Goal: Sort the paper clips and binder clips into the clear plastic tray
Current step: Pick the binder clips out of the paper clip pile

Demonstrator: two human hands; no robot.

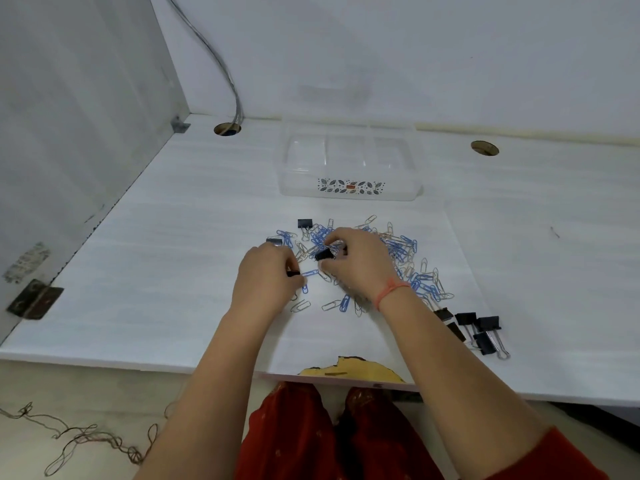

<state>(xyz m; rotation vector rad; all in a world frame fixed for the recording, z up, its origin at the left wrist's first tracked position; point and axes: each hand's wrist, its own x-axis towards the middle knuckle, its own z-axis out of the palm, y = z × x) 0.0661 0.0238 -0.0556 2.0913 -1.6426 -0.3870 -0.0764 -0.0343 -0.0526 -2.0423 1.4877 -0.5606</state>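
A heap of blue and silver paper clips (401, 251) lies spread on the white desk, mixed with black binder clips. My right hand (360, 261) rests over the heap's middle, fingers pinched on a black binder clip (323, 254). My left hand (268, 275) is beside it, fingers closed on another small black binder clip (293, 273). Two more binder clips (304, 224) lie at the heap's far left. The clear plastic tray (349, 190), with three compartments and a leaf pattern on its front, stands beyond the heap with nothing visible inside.
A group of black binder clips (481, 330) lies near the desk's front edge at the right. Two cable holes (227, 129) pierce the desk at the back; a cable runs up the wall. A side panel stands at the left. The front edge is chipped (349, 368).
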